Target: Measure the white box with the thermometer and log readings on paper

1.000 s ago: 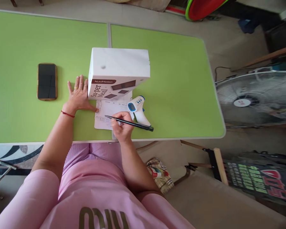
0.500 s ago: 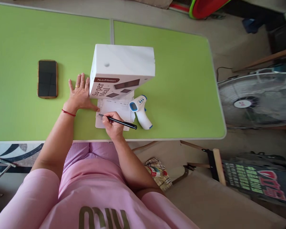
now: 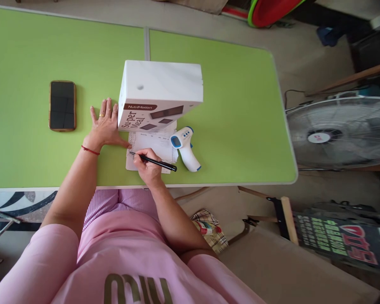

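My right hand (image 3: 148, 168) is closed around a black pen (image 3: 158, 162), its tip at the left part of a sheet of paper (image 3: 152, 143) with printed and handwritten marks. My left hand (image 3: 105, 126) lies flat on the table with fingers spread, its thumb at the paper's left edge. Beside its fingers stands a white box (image 3: 164, 82) marked "NutriMotion Super Meal", which hides the paper's far end. A white and blue infrared thermometer (image 3: 186, 150) lies at the paper's right edge.
A phone in a brown case (image 3: 62, 105) lies on the green table (image 3: 240, 114), left of my left hand. Past the table's right end stands a large fan (image 3: 323, 137). A folding chair (image 3: 266, 257) is near my right side.
The pen and my right hand have shifted very slightly on the paper. My left hand stays flat in place. The whole view has moved a little.
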A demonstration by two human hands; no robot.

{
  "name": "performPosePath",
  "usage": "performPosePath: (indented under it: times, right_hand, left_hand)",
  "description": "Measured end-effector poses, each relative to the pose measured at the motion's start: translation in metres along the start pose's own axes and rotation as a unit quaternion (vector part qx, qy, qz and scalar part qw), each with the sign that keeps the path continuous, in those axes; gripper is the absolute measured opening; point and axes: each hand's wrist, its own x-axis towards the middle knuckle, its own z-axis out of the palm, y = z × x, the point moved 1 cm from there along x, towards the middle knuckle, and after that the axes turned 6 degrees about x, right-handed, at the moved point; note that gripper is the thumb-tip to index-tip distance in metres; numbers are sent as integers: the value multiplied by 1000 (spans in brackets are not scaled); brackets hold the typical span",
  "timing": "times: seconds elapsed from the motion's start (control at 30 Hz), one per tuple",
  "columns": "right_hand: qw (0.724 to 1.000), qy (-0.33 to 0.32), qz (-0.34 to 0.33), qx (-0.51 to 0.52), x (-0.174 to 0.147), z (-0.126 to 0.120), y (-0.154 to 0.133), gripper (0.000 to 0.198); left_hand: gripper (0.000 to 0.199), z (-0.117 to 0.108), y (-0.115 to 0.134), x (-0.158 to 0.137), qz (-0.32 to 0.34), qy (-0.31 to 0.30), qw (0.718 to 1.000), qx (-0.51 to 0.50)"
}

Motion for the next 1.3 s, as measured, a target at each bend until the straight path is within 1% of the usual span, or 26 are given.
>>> performPosePath:
  times: [0.1, 0.3, 0.43, 0.57, 0.67, 0.8, 0.9, 1.0, 1.07, 1.17, 1.3]
  right_hand:
    - [1000, -2, 3, 6, 0, 0, 0, 19]
    - [1000, 14, 10, 8, 0, 2, 3, 23]
    - [1000, 14, 4, -10, 0, 2, 2, 22]
    - [1000, 6, 4, 1, 0, 0, 2, 20]
    - [1000, 13, -3, 27, -1, 0, 3, 20]
    - [999, 41, 8, 25, -2, 2, 5, 19]
    - [999, 33, 13, 9, -2, 3, 6, 17]
    - [1000, 24, -3, 7, -3, 3, 6, 17]
    - [999, 30, -17, 12, -3, 2, 6, 18]
    - [999, 43, -29, 13, -3, 3, 7, 20]
    - [999, 41, -27, -16, -3, 4, 8, 18]
  left_hand:
    - [168, 0, 0, 0, -4, -5, 1000, 2]
    - [160, 3, -4, 2, 17, 29, 997, -67]
    - [154, 2, -3, 2, 5, 28, 996, -85]
    - [155, 2, -4, 3, 15, 36, 995, -93]
    - [161, 4, -6, 3, 24, 27, 997, -61]
    - [166, 4, -6, 1, 6, 5, 1000, -8]
    - [168, 3, -7, 1, 9, 6, 1000, 0]
    - [165, 3, -7, 1, 17, 10, 1000, -5]
    - [167, 1, -4, 0, 12, -1, 1000, 7]
    - [171, -5, 3, -3, -7, -35, 998, 57]
    - [171, -12, 13, -7, -27, -56, 993, 99]
